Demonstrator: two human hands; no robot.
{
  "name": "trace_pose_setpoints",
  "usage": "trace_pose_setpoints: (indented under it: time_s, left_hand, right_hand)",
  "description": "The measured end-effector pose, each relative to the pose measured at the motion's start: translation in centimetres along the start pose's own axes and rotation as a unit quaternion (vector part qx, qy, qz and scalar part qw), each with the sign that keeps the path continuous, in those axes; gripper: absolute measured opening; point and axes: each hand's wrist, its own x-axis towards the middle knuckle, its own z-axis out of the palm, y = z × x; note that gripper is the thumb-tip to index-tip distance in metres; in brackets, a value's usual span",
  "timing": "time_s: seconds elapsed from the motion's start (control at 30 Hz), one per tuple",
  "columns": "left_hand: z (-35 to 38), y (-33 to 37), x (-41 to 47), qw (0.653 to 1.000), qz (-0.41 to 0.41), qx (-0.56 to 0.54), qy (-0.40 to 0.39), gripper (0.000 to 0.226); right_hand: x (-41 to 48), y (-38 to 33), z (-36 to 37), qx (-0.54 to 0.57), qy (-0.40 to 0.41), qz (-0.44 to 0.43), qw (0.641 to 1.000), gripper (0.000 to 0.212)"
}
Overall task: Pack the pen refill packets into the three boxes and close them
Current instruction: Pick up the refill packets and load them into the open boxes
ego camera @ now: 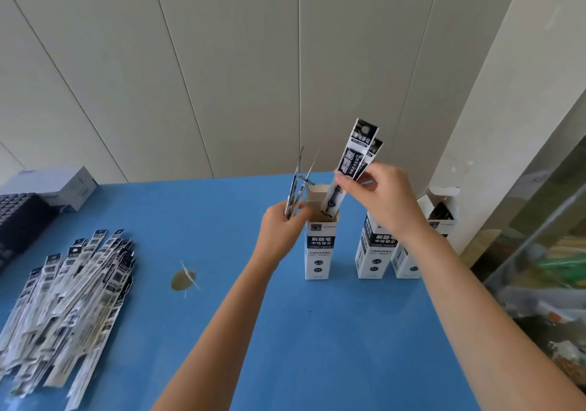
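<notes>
Packing: pinching two refill packets (356, 157) in curled right hand (380, 203) fingers, holding their lower ends inside open first box (318, 249); gripping more upright packets (297, 188) in curled left hand (282, 230) beside that box; leaving other boxes (374, 253) standing right, loose pile (69, 299) lying left on blue table (222, 331).

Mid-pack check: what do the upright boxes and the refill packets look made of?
The boxes: likely thin cardboard, matte printed outside; the open top's folded flaps show plain brownish inside. The packets: seemingly glossy plastic film, thin and bending edge-on; coated paper is possible.
</notes>
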Motion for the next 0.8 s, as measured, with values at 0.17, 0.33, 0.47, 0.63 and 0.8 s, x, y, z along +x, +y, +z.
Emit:
trace_pose_setpoints:
  time_s: [0.17,0.33,0.47,0.63,0.8]
  left_hand:
    - [0.4,-0.1,-0.2,0.999,-0.015,-0.036,0.019,0.024]
    - [0.6,-0.4,-0.2,0.998,-0.021,-0.054,0.024,0.021]
    - [0.6,-0.9,-0.2,0.999,-0.005,-0.050,0.014,0.027]
    - [0.6,-1.0,-0.1,0.999,-0.002,-0.044,0.009,0.026]
    - [0.4,-1.0,-0.2,0.999,0.009,-0.024,0.018,0.020]
  right_hand:
    - [0.8,0.8,0.6,-0.021,-0.089,0.009,0.996,0.019]
    - [0.4,1.2,1.5,-0.051,-0.116,0.010,0.992,0.026]
    - [0.0,2.1,1.9,-0.071,-0.127,0.006,0.989,0.020]
    - [-0.7,2.5,2.4,-0.072,-0.108,-0.001,0.992,0.017]
    - [-1.3,2.5,2.7,-0.115,-0.111,-0.001,0.987,0.029]
